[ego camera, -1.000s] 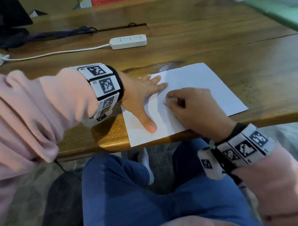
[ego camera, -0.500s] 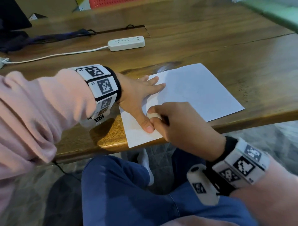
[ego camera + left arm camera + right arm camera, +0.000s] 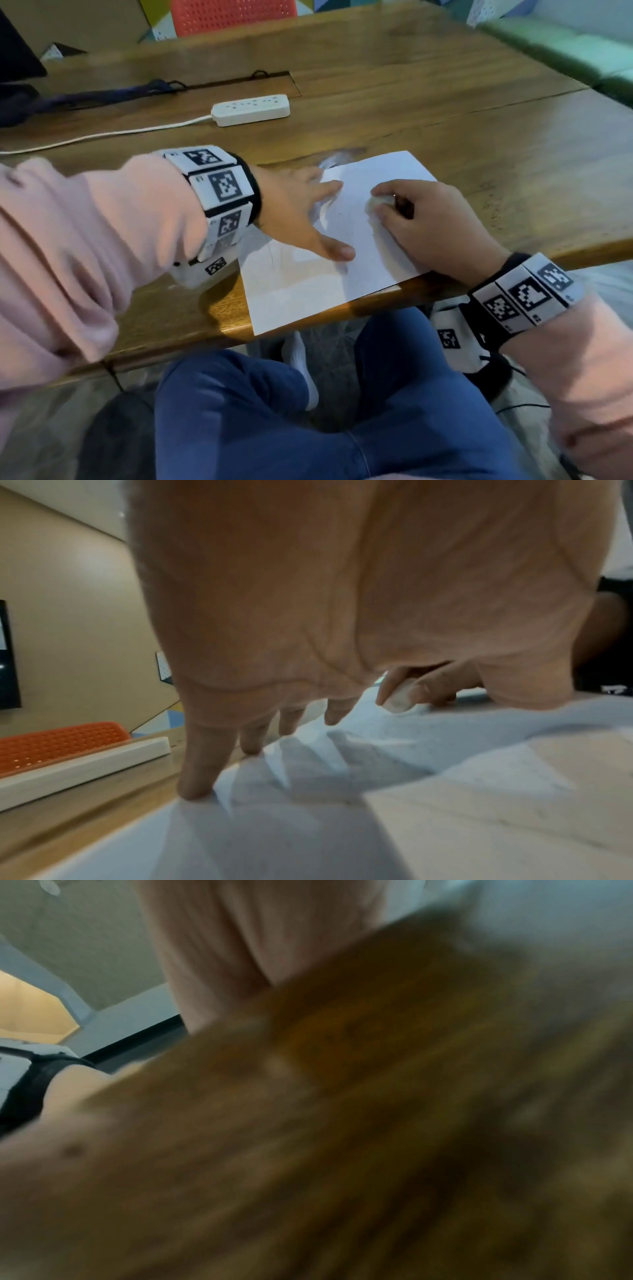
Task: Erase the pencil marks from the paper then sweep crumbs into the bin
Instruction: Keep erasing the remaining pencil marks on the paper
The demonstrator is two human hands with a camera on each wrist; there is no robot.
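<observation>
A white sheet of paper (image 3: 308, 281) lies at the near edge of the wooden table (image 3: 513, 164), with faint pencil lines near its middle. My left hand (image 3: 301, 212) lies flat on the sheet's left part, fingers spread, and presses it down; in the left wrist view its fingertips (image 3: 195, 788) rest at the paper's (image 3: 445, 818) edge. My right hand (image 3: 428, 222) pinches a small white eraser (image 3: 380, 202) against the paper's upper middle; the eraser (image 3: 397, 699) also shows in the left wrist view. The right wrist view is a brown blur.
A white power strip (image 3: 251, 109) with its cord lies further back on the table. Dark straps (image 3: 85, 96) lie at the far left. An orange chair (image 3: 233, 13) stands behind the table. My blue-trousered legs (image 3: 274, 411) are below the table edge. No bin is in view.
My right hand with the eraser went from the paper's middle down toward the near edge beside my left thumb, then back up to the upper middle. My left hand stayed flat on the paper.
</observation>
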